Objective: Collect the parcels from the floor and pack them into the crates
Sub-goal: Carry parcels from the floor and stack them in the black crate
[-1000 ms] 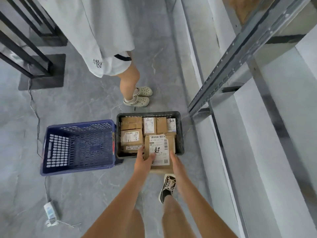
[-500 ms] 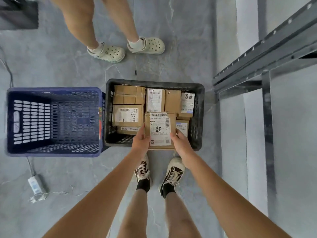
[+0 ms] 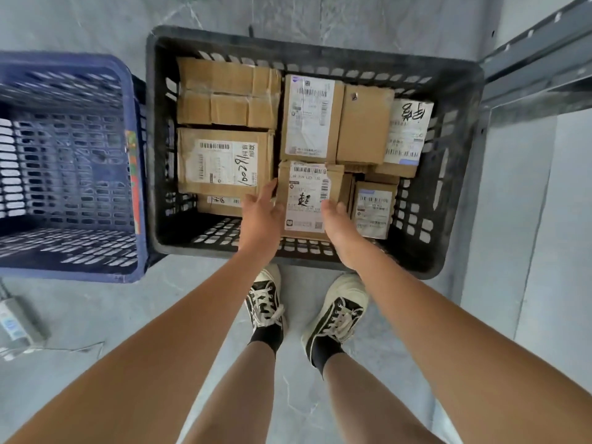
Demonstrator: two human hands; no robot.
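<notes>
Both hands flank the labelled parcel (image 3: pixel 307 200): left hand (image 3: pixel 261 216) fingers extended against its left edge, right hand (image 3: pixel 336 219) at its right edge, hold loosening. Half a second earlier it hung over the near rim; it now sits down among the parcels in the black crate (image 3: pixel 458 174). The blue crate (image 3: pixel 64 168), left of the grip, holds nothing visible.
</notes>
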